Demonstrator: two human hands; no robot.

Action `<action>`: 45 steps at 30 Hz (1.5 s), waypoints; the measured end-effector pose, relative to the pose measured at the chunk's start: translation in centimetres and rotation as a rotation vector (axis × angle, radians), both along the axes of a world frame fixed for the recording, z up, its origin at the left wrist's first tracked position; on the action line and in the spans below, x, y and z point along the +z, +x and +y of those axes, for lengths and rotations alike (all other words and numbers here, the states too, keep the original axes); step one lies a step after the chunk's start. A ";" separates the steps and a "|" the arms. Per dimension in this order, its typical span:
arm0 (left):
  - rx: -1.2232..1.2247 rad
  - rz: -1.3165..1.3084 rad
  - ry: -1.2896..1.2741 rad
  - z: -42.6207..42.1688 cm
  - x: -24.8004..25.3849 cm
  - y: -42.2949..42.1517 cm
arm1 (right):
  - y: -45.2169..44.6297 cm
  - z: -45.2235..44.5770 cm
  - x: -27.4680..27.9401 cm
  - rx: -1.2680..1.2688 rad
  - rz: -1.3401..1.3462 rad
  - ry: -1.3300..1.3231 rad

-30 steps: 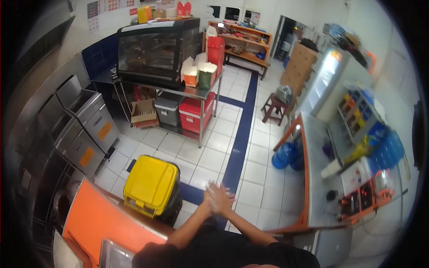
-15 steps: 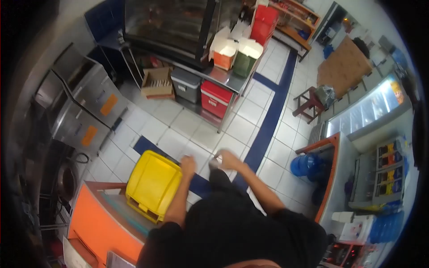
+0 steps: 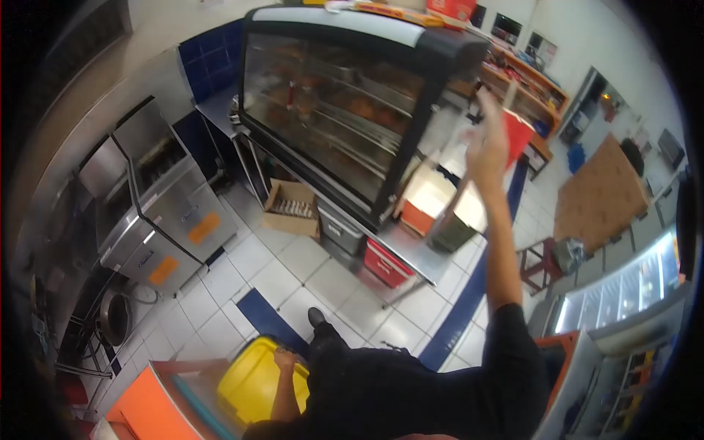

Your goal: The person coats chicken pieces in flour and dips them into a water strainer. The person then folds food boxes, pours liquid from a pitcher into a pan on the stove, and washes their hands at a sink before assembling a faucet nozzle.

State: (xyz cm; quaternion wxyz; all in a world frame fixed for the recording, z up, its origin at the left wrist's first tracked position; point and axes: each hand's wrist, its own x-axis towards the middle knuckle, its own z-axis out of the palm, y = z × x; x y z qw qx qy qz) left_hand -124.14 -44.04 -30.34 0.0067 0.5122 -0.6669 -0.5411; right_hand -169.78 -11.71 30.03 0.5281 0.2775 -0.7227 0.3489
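Observation:
My right hand (image 3: 488, 150) is raised at arm's length in front of the counter beside the glass display warmer (image 3: 330, 103). It is smeared by motion, but its fingers look stretched upward, and I see nothing in them. Just below and left of it stand an open orange box (image 3: 422, 209) and an open green box (image 3: 458, 231) with pale flaps; a red box (image 3: 518, 136) is behind. My left hand (image 3: 284, 358) hangs low over the yellow bin lid (image 3: 253, 378). Its fingers are curled, and whatever they may hold is hidden. I cannot tell if it touches the lid.
Under the counter sit a cardboard carton (image 3: 292, 209), a grey bin (image 3: 339, 231) and a red bin (image 3: 386, 264). Fryers (image 3: 165, 220) line the left side. An orange counter (image 3: 158, 403) stands lower left. A red stool (image 3: 537, 264) and a lit fridge (image 3: 620, 282) are right.
My right hand has risen from in front of my body to above the boxes. My left hand stays low beside the yellow lid. The view has tilted up, showing more of the display warmer.

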 end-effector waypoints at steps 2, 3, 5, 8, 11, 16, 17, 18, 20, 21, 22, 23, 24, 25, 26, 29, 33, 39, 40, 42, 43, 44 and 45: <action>0.090 -0.034 -0.077 -0.3 1.5 -4.7 | -3.1 -4.3 7.3 -0.074 0.319 0.140; 0.010 -0.083 -0.202 -1.8 0.0 -7.3 | -3.7 -6.6 10.5 -0.002 0.195 0.187; -0.092 -0.140 -0.588 -4.9 -5.1 -12.2 | -9.0 -10.9 16.5 -0.010 0.185 0.329; 0.105 -0.137 -0.051 -8.7 -2.7 -19.4 | -13.3 -19.8 23.7 -0.082 0.029 0.311; 0.002 -0.160 -0.088 -12.7 -0.8 -24.4 | -22.5 -27.0 28.3 -0.073 -0.039 0.258; -0.068 -0.069 -0.091 -19.9 -0.6 -26.0 | -35.5 -35.6 31.3 -0.216 -0.210 0.502; -0.005 -0.032 -0.076 -20.9 -0.2 -25.7 | -39.1 -37.4 31.8 -0.245 -0.293 0.487; 0.038 -0.005 -0.226 -21.7 -1.2 -25.1 | -40.0 -38.5 32.4 -0.249 -0.323 0.505; -0.034 -0.214 -0.583 -23.2 -2.2 -23.6 | -42.8 -41.0 33.2 -0.244 -0.373 0.504; -0.357 -0.226 -0.732 -24.1 -2.5 -21.6 | -44.6 -41.7 33.7 -0.244 -0.390 0.482; -0.652 -0.196 -0.908 -25.1 -2.8 -19.6 | -46.5 -42.4 33.9 -0.248 -0.414 0.463; -0.698 -0.190 -0.867 -25.9 -2.3 -18.8 | -48.0 -43.0 34.0 -0.247 -0.411 0.481; -0.660 -0.208 -0.822 -27.0 -1.8 -19.3 | -49.1 -43.2 34.3 -0.249 -0.411 0.496; -0.627 -0.224 -0.807 -28.8 -1.2 -20.0 | -50.0 -43.3 35.1 -0.255 -0.409 0.505; -0.603 -0.237 -0.802 -30.4 -0.7 -20.8 | -50.1 -43.6 35.5 -0.266 -0.463 0.541; -0.588 -0.252 -0.819 -35.2 0.6 -23.8 | -45.7 -44.2 36.1 -0.310 -0.611 0.661; -0.621 -0.252 -0.853 -41.5 0.4 -27.0 | -48.1 -44.3 36.1 -0.396 -0.613 0.668; -0.709 -0.184 -0.968 -47.8 1.1 -30.8 | -45.2 -43.9 36.8 -0.271 -0.625 0.627; -0.722 -0.162 -0.997 -48.9 1.0 -31.4 | -45.3 -43.9 36.9 -0.239 -0.600 0.604; -0.744 -0.139 -1.026 -50.7 0.8 -33.5 | -43.6 -44.4 36.7 -0.199 -0.572 0.525; -0.748 -0.142 -1.029 -51.8 0.6 -35.2 | -42.9 -44.5 37.2 -0.181 -0.533 0.495; -0.765 -0.153 -1.052 -52.7 0.3 -36.7 | -42.3 -44.5 37.5 -0.165 -0.498 0.469; -0.802 -0.161 -1.122 -53.9 -0.1 -38.9 | -41.8 -44.8 37.7 -0.146 -0.465 0.447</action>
